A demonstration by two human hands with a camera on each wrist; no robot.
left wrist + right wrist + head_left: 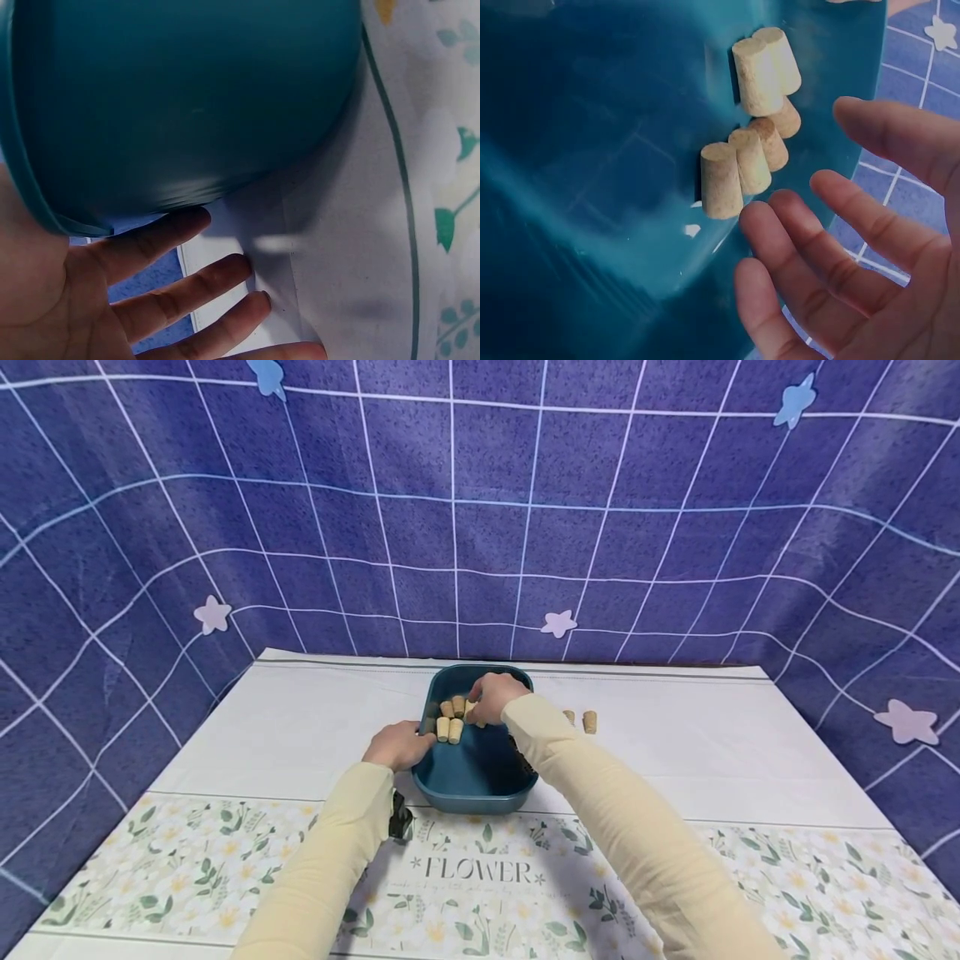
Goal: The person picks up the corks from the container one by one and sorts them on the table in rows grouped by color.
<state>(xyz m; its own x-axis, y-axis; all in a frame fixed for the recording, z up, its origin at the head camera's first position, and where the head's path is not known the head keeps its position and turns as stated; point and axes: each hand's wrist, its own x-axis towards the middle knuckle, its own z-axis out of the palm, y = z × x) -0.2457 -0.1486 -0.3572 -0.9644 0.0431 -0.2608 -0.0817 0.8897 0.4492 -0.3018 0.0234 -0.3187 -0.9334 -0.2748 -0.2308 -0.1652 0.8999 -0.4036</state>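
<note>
A dark teal plastic tub (480,803) stands on the table with several tapered cork stoppers (443,729) inside. They stand side by side in a bent row in the right wrist view, where one cork (721,180) is nearest the fingers. My left hand (399,746) holds the tub's left rim, thumb over the edge. In the left wrist view, its index finger (161,238) touches the outer wall and the other fingers spread below. My right hand (495,697) reaches into the tub. Its fingers are spread beside the corks, and no cork is between thumb and fingers.
Two more corks, one of them fully visible (590,722), lie on the white table to the right of the tub, beyond my right sleeve (600,785). A floral mat (225,868) lettered FLOWER covers the front. Behind hangs a blue grid-patterned cloth (487,527).
</note>
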